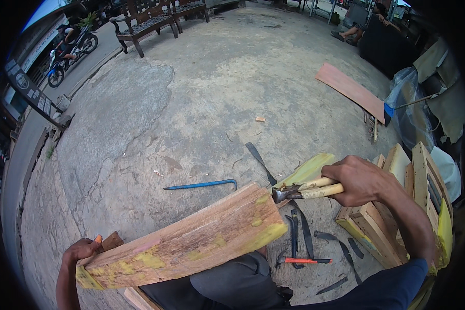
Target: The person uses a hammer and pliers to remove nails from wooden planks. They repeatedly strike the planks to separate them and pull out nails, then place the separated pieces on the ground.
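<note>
A long wooden board with yellow patches lies tilted across my lap, its right end higher than its left. My left hand is closed around the left end, beside a short brown wood piece. In my right hand is a pair of pincers with cream handles. Its metal jaws are at the upper right corner of the board; whether they grip anything there is too small to tell. Behind the jaws a yellow-faced piece slants away, partly hidden by my hand.
A blue pry bar lies beyond the board. Right of my knee are an orange-handled hammer, a dark bar and black strips. Wooden frames stand at right, a pinkish panel farther off. Benches stand beyond; a motorcycle is on the road.
</note>
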A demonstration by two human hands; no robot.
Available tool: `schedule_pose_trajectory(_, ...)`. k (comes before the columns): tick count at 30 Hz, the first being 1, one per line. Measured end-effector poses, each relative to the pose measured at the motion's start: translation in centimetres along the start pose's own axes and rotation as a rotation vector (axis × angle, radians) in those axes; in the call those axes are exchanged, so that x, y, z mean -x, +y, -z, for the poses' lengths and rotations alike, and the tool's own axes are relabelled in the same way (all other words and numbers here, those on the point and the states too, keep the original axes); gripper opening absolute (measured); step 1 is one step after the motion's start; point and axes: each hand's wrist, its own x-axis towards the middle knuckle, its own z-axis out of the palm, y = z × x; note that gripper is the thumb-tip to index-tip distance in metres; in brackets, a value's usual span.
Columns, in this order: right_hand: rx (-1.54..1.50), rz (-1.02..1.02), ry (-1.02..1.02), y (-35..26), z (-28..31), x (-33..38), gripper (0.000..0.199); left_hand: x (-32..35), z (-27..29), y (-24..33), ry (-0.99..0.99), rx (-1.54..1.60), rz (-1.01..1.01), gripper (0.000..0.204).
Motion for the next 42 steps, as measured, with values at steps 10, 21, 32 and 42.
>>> schedule_pose_trajectory(10,0.179,0.150,0.514,3.6,-4.9,-1.6,0.024,2.2,-4.4,0.1,0.126,0.126,0.267,0.077)
schedule_pose_trajectory(21,0.203,0.115,0.499,4.3,-4.8,-1.6,0.025,2.0,-4.6,0.6,0.147,0.113,0.177,0.076)
schedule_pose_trajectory(32,-0.029,-0.198,0.695,-0.1,-10.9,0.8,0.024,1.0,-3.7,1.1,0.145,0.069,0.181,0.075)
schedule_pose_trajectory(42,-0.714,-0.452,0.699,-8.6,-19.0,2.5,0.019,-0.3,-2.8,4.2,0.147,0.022,0.131,0.074)
